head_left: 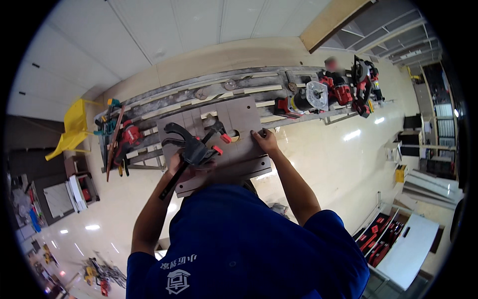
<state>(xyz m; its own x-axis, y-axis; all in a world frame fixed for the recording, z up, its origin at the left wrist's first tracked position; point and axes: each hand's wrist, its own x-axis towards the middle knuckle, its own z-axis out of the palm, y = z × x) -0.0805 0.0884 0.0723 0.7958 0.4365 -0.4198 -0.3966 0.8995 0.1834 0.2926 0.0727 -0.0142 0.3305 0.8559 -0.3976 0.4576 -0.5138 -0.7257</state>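
A black bar clamp (196,151) with red pads lies over the left part of a grey-brown board (246,119). My left hand (180,168) is closed on the clamp, its fingers partly hidden behind the clamp body. The clamp's bar slants down toward my left forearm. At the board's right edge, my right hand (266,141) grips with its fingers bent over the edge. The board has a rectangular opening and a round hole near its middle. A narrower strip (249,169) with dark holes runs along its near side.
The board rests on a long slatted workbench (174,92). A router with a clear base (315,95), a red cordless tool (341,92) and a circular saw (362,82) stand at right. Another red tool (131,134) lies at left, near a yellow chair (74,124).
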